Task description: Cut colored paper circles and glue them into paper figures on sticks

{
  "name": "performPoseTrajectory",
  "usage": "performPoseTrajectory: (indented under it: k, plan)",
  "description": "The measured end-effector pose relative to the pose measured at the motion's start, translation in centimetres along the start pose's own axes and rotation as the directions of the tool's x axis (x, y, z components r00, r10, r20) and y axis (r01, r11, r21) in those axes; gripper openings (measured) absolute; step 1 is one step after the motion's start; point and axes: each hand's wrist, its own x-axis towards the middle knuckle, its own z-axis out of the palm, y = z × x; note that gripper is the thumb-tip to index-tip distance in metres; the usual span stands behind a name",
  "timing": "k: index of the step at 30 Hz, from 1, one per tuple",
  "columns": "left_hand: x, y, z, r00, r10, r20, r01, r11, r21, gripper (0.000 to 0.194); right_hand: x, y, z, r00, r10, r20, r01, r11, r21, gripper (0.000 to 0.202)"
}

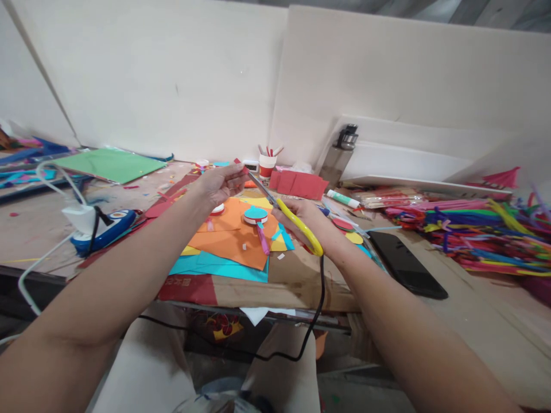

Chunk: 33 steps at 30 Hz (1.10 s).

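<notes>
My left hand (221,184) pinches a small piece of red paper (243,167) above the middle of the table. Yellow-handled scissors (300,225) are held in my right hand (301,215), their blades pointing up and left, with the tips close to the red piece. Beneath the hands lie orange paper (232,246) and blue paper (219,267). A round item with a blue top (255,215) and a purple stick rests on the orange sheet. Another round item (218,210) is partly hidden behind my left wrist.
A black phone (407,264) and bundled pipe cleaners (495,232) lie right. A power strip (103,229) with cables and green sheets (109,165) are left. Behind stand a paper cup (267,166), red paper (299,184) and a bottle (338,158). A black cable hangs in front.
</notes>
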Motion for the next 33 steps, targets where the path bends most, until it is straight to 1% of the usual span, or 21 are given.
performPoseTrajectory:
  k: [6,9,12,16,21,27,33]
  plan:
    - [-0.05,0.09,-0.02,1.000,0.009,-0.006,-0.009,1.000,0.002,0.006,0.13,0.01,-0.04,0.998,-0.054,-0.025,0.054,0.999,-0.010,0.033]
    - [-0.13,0.11,-0.01,1.000,0.003,-0.003,-0.003,1.000,0.002,0.009,0.01,-0.10,-0.15,0.999,-0.050,0.023,0.049,0.999,0.019,0.034]
    - [-0.15,0.05,0.01,1.000,0.003,-0.004,-0.003,1.000,0.008,0.009,-0.16,-0.17,-0.20,0.997,-0.045,0.056,0.043,0.998,0.041,0.035]
    - [-0.09,-0.04,-0.01,1.000,0.000,-0.006,0.001,1.000,0.020,0.006,-0.18,-0.19,-0.14,0.998,-0.050,0.028,0.049,0.999,0.018,0.037]
    - [-0.01,-0.12,-0.08,1.000,0.015,-0.008,-0.015,1.000,0.022,0.006,0.07,-0.07,0.03,0.997,-0.071,-0.015,0.070,0.997,-0.023,0.035]
    - [-0.07,-0.21,0.04,0.999,0.021,-0.027,-0.021,0.999,0.028,0.004,0.31,0.30,0.19,0.997,-0.070,-0.018,0.070,0.997,-0.011,0.033]
    - [-0.17,-0.31,0.15,0.999,0.034,-0.026,-0.034,0.999,0.021,0.006,0.11,-0.09,0.09,0.999,-0.041,-0.010,0.041,0.999,0.007,0.034]
